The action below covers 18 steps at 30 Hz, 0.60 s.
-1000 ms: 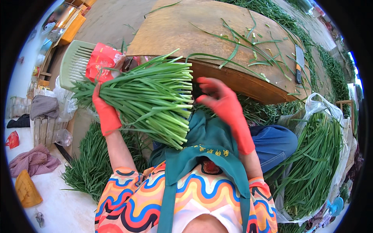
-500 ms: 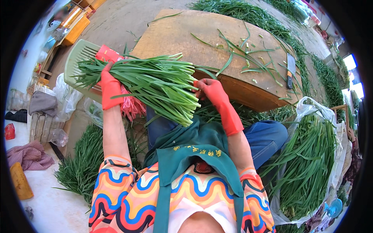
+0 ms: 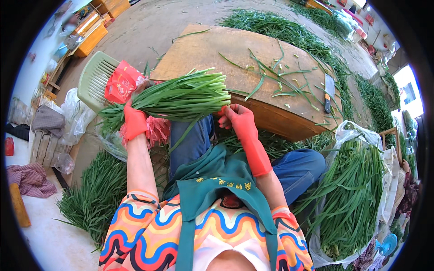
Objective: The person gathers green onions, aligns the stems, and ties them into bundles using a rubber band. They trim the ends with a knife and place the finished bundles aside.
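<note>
A thick bunch of garlic chives [image 3: 181,97] lies sideways above my lap, with pale stem ends to the right and leaf tips to the left. My left hand [image 3: 135,123], in a red rubber glove, is closed round the leafy part. At the lower edge of the stem ends is my gloved right hand [image 3: 240,122]. Its fingers are curled and pinched together; what they hold, if anything, is too small to make out. Beside my left hand are a red printed packet [image 3: 121,83] and pink-red strips of string [image 3: 159,131], both partly behind the bunch.
A wooden table [image 3: 203,49] ahead carries loose leaves, trimmings and a knife [image 3: 329,92]. A pale green slatted plastic seat [image 3: 86,86] stands left. Chives fill a plastic bag [image 3: 350,198] at right; another heap [image 3: 92,198] lies left. More chives [image 3: 275,25] cover the floor behind the table.
The bunch has tilted, its stem ends rising to nearly level and gathering closer together. My left hand has rotated round it, uncovering more of the red packet. My right hand remains by the stems.
</note>
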Each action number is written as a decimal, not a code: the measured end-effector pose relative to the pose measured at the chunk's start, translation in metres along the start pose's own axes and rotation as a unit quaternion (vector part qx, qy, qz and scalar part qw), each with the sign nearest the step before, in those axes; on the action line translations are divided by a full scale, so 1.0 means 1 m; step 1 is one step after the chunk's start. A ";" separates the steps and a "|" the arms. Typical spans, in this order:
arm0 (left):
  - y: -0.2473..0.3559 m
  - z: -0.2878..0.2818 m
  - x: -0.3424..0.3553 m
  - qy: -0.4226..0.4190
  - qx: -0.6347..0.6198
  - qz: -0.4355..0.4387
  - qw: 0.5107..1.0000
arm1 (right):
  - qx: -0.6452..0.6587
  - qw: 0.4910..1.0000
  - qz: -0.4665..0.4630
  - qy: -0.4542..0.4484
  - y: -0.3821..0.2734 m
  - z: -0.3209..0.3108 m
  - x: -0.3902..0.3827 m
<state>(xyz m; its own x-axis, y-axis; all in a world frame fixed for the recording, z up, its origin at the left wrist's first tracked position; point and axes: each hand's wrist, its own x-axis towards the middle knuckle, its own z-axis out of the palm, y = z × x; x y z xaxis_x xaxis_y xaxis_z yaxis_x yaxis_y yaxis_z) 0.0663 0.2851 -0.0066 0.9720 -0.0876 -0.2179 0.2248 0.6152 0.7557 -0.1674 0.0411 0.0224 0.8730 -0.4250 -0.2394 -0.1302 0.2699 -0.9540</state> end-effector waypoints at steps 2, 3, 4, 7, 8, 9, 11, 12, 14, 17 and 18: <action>-0.004 -0.029 0.021 -0.061 0.021 0.021 0.998 | 0.048 0.998 -0.020 0.042 0.010 -0.008 0.002; -0.008 -0.052 0.037 -0.088 0.033 0.031 0.995 | 0.085 0.995 -0.017 0.049 0.011 -0.015 0.002; -0.008 -0.067 0.051 -0.078 -0.066 -0.056 0.993 | 0.089 0.993 -0.023 0.074 0.012 -0.018 0.003; -0.019 -0.078 0.055 -0.107 -0.070 -0.045 0.991 | 0.011 0.997 -0.019 -0.068 0.001 -0.022 -0.011; -0.021 -0.075 0.049 -0.049 -0.096 -0.052 0.993 | -0.030 0.988 -0.013 -0.152 -0.007 -0.021 -0.019; -0.021 -0.074 0.047 -0.064 -0.077 -0.043 0.994 | -0.085 0.978 0.042 -0.187 -0.016 -0.017 -0.027; -0.020 -0.077 0.044 -0.091 -0.038 -0.025 0.995 | -0.182 0.983 0.028 -0.005 0.005 -0.043 -0.009; -0.021 -0.072 0.041 -0.078 -0.072 -0.043 0.993 | -0.377 0.923 0.034 0.065 0.021 -0.074 0.007; -0.030 -0.052 0.033 -0.060 -0.141 -0.091 0.984 | -0.539 0.829 0.050 0.143 0.054 -0.138 0.019; -0.028 -0.082 0.037 -0.069 -0.011 -0.016 0.997 | -0.252 0.957 -0.111 0.091 0.009 -0.056 0.006; -0.033 -0.088 0.043 -0.097 0.062 0.017 0.993 | -0.192 0.968 -0.154 0.057 -0.006 -0.035 0.005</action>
<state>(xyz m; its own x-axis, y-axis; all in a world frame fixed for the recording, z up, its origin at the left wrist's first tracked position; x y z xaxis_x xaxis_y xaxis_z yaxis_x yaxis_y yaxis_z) 0.0949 0.3301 -0.0948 0.9712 -0.2250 -0.0782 0.1875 0.5193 0.8338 -0.1786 0.0074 0.0208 0.8435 -0.5325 0.0696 -0.0561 -0.2163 -0.9747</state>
